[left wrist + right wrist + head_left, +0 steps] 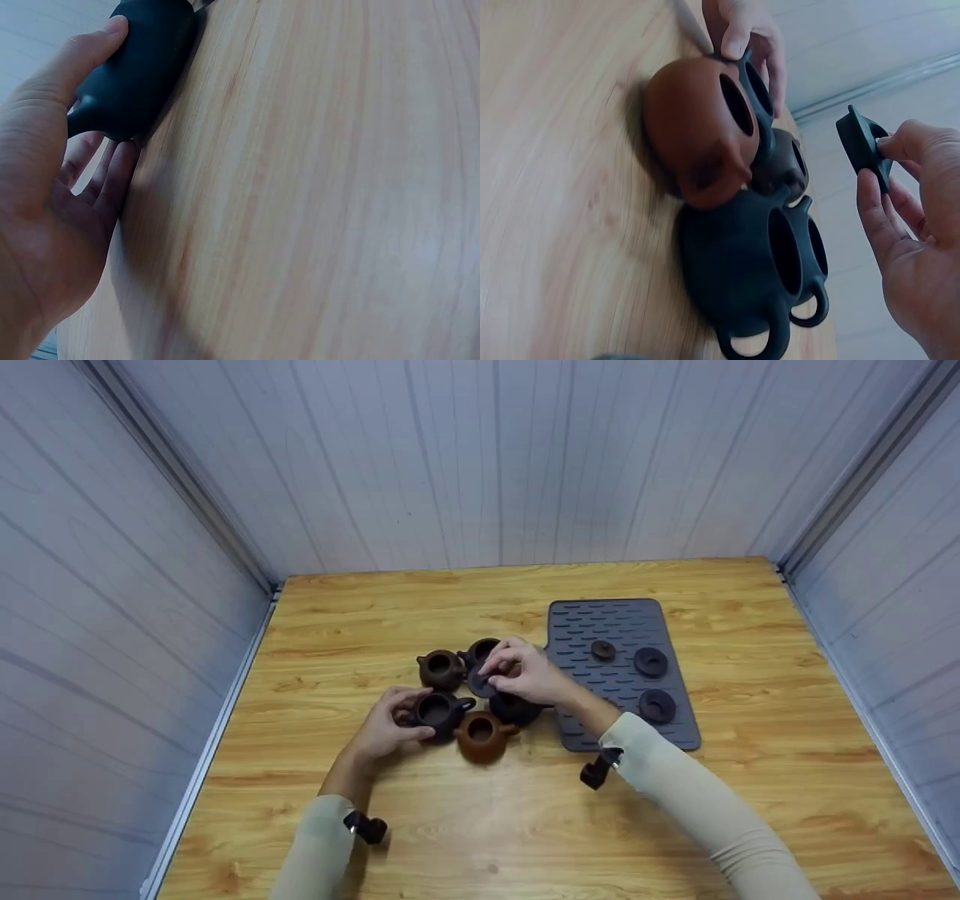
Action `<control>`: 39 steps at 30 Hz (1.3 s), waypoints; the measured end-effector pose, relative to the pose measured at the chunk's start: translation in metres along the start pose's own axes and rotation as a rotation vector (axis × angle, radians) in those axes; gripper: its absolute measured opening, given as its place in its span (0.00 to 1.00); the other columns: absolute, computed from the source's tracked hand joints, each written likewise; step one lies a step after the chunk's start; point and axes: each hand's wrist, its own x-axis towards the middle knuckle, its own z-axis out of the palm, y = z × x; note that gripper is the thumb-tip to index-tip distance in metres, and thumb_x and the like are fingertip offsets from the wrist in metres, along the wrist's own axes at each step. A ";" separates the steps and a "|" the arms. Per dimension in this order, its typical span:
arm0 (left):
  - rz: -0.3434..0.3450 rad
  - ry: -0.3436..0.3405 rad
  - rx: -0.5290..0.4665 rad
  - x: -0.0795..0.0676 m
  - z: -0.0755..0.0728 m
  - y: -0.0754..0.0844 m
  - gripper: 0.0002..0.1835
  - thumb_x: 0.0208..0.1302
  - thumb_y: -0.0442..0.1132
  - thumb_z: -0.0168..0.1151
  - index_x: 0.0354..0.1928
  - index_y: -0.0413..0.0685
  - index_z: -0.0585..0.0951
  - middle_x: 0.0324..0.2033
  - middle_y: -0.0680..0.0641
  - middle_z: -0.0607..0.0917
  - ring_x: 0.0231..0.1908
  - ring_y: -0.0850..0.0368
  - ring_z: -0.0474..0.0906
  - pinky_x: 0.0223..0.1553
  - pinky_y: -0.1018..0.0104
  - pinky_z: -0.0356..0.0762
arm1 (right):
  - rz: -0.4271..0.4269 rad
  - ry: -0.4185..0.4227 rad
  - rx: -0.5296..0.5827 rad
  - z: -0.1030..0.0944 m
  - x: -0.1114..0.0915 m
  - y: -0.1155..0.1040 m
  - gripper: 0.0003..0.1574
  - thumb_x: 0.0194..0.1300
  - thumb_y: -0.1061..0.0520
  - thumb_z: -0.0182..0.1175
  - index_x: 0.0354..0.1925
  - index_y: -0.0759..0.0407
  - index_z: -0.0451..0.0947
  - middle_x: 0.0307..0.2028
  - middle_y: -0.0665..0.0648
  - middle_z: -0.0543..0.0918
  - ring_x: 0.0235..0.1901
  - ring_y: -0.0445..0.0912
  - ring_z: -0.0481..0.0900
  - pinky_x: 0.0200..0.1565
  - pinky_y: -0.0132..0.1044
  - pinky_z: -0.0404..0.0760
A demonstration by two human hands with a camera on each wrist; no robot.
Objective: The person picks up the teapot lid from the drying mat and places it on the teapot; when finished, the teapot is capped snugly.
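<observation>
My left hand (386,725) grips a black teapot (442,726) around its spout side, thumb on the near wall; the left wrist view shows this teapot (146,67) on the wood. Above the group, my right hand (529,671) pinches a dark round lid (478,685) between thumb and fingers. In the right wrist view that lid (859,142) is tilted on edge, held apart from the pots. Nearby stand an orange-brown teapot (480,746), a dark brown one (437,669), and two more black teapots, one at the back (480,648) and one under my right hand (516,712). All show uncovered mouths.
A grey ridged mat (581,619) lies to the right. On it are a small brown lid (603,650) and two dark lids, one farther back (651,661) and one nearer (658,706). My right forearm crosses its left part. White panel walls (480,472) enclose the wooden table (480,840).
</observation>
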 end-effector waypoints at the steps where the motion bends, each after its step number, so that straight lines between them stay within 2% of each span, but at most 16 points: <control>1: 0.003 -0.003 0.003 0.000 0.000 0.000 0.37 0.63 0.29 0.83 0.75 0.39 0.82 0.67 0.33 0.76 0.63 0.49 0.79 0.62 0.71 0.77 | -0.006 -0.002 0.000 0.002 0.001 -0.001 0.10 0.72 0.66 0.69 0.48 0.64 0.94 0.55 0.68 0.84 0.50 0.46 0.81 0.49 0.28 0.84; 7: 0.001 -0.009 0.023 -0.001 -0.001 0.000 0.37 0.63 0.29 0.83 0.75 0.41 0.82 0.68 0.34 0.77 0.64 0.50 0.79 0.61 0.73 0.77 | -0.017 -0.023 0.010 0.015 0.008 -0.007 0.12 0.71 0.67 0.68 0.48 0.63 0.94 0.56 0.68 0.83 0.54 0.49 0.81 0.50 0.29 0.85; 12: 0.000 -0.013 0.021 0.000 0.000 0.000 0.37 0.64 0.29 0.83 0.75 0.40 0.82 0.68 0.33 0.76 0.66 0.43 0.80 0.62 0.73 0.77 | -0.031 -0.041 -0.006 0.026 0.013 -0.012 0.12 0.71 0.66 0.68 0.49 0.63 0.94 0.56 0.67 0.83 0.54 0.48 0.82 0.50 0.29 0.87; 17: -0.005 -0.010 0.004 -0.001 0.001 -0.001 0.37 0.64 0.30 0.83 0.75 0.41 0.82 0.68 0.33 0.75 0.66 0.42 0.81 0.61 0.73 0.77 | -0.056 -0.047 -0.053 0.037 0.016 -0.017 0.11 0.71 0.65 0.70 0.49 0.59 0.95 0.56 0.64 0.85 0.54 0.47 0.82 0.52 0.29 0.86; 20: 0.040 -0.015 -0.008 0.000 -0.001 -0.008 0.37 0.63 0.33 0.85 0.75 0.40 0.82 0.66 0.34 0.76 0.63 0.47 0.81 0.61 0.70 0.78 | -0.070 -0.060 -0.068 0.042 0.018 -0.019 0.11 0.71 0.64 0.70 0.49 0.58 0.96 0.57 0.64 0.86 0.55 0.49 0.83 0.53 0.30 0.86; 22: 0.083 -0.018 -0.002 0.004 -0.004 -0.020 0.38 0.62 0.38 0.87 0.74 0.44 0.84 0.64 0.38 0.78 0.61 0.53 0.81 0.60 0.71 0.79 | -0.082 -0.066 -0.064 0.044 0.020 -0.021 0.11 0.72 0.65 0.70 0.49 0.59 0.95 0.57 0.64 0.86 0.56 0.50 0.83 0.53 0.30 0.86; 24: 0.123 -0.003 -0.007 0.009 -0.005 -0.036 0.37 0.61 0.40 0.88 0.73 0.45 0.85 0.61 0.41 0.79 0.58 0.55 0.81 0.58 0.69 0.81 | -0.086 -0.070 -0.056 0.046 0.022 -0.021 0.11 0.73 0.64 0.70 0.50 0.59 0.95 0.57 0.65 0.86 0.56 0.50 0.83 0.54 0.30 0.86; 26: 0.147 0.000 -0.020 0.009 -0.005 -0.038 0.37 0.61 0.42 0.88 0.72 0.46 0.85 0.61 0.42 0.80 0.57 0.56 0.82 0.57 0.69 0.81 | -0.082 -0.068 -0.046 0.048 0.024 -0.021 0.11 0.73 0.65 0.70 0.50 0.59 0.95 0.57 0.64 0.85 0.55 0.49 0.83 0.54 0.30 0.86; 29: 0.133 -0.001 -0.034 0.005 -0.004 -0.028 0.38 0.60 0.42 0.89 0.71 0.41 0.85 0.61 0.40 0.80 0.56 0.55 0.83 0.56 0.70 0.81 | -0.069 -0.064 -0.045 0.053 0.026 -0.018 0.12 0.72 0.65 0.70 0.50 0.57 0.96 0.56 0.63 0.86 0.55 0.48 0.83 0.55 0.33 0.86; 31: 0.094 -0.017 -0.031 -0.001 -0.003 -0.012 0.39 0.60 0.41 0.88 0.72 0.39 0.84 0.62 0.39 0.79 0.57 0.55 0.83 0.58 0.72 0.79 | -0.065 -0.063 -0.052 0.056 0.027 -0.016 0.12 0.72 0.65 0.70 0.49 0.57 0.96 0.56 0.62 0.86 0.54 0.47 0.82 0.55 0.35 0.85; 36: 0.006 -0.015 -0.001 -0.002 -0.002 -0.002 0.37 0.61 0.35 0.86 0.72 0.40 0.83 0.66 0.39 0.78 0.59 0.53 0.83 0.60 0.73 0.78 | -0.055 -0.071 -0.055 0.063 0.031 -0.013 0.13 0.72 0.64 0.69 0.50 0.57 0.95 0.56 0.62 0.85 0.54 0.47 0.82 0.55 0.36 0.87; 39: 0.014 -0.007 0.026 -0.002 -0.002 -0.001 0.35 0.62 0.35 0.86 0.70 0.39 0.84 0.65 0.39 0.78 0.59 0.53 0.84 0.60 0.74 0.78 | -0.045 -0.077 -0.055 0.066 0.033 -0.013 0.14 0.72 0.64 0.68 0.51 0.58 0.95 0.56 0.63 0.85 0.53 0.46 0.81 0.54 0.33 0.88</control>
